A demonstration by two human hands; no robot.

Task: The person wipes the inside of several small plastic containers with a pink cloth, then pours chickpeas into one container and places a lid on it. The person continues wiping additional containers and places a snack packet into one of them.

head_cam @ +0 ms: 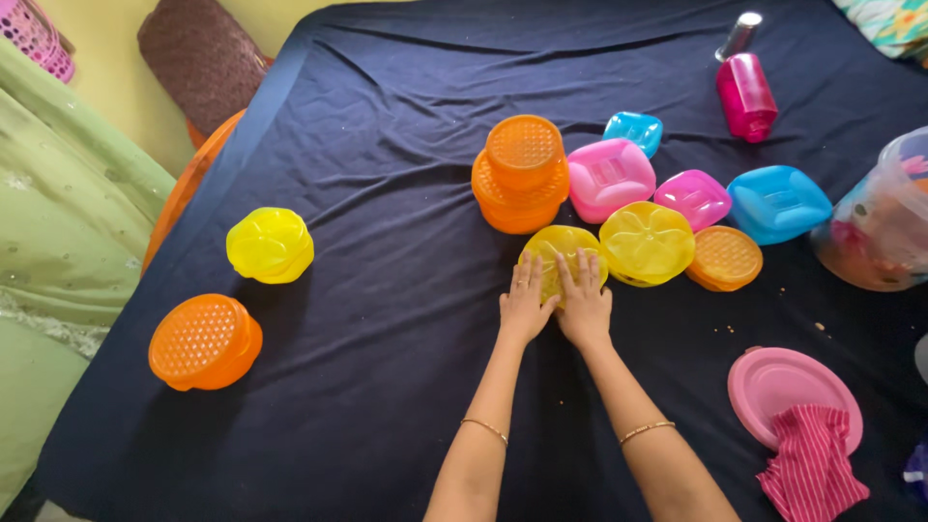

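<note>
Both of my hands rest side by side on a small yellow plastic container (564, 253) lying on the dark blue cloth (387, 145). My left hand (524, 304) covers its near left part, my right hand (584, 304) its near right part, fingers flat and spread. Touching it on the right is a larger yellow flower-shaped container (647, 242). Just beyond stands a stack of two orange containers (522, 174).
Pink (609, 179), magenta (693, 198), blue (778, 203) and small blue (635, 130) containers lie behind. An orange lid (725, 257), yellow container (270, 245) and orange container (204, 341) lie around. Pink bottle (746, 95), clear tub (884, 217), pink plate (783, 382) with striped cloth (810, 469).
</note>
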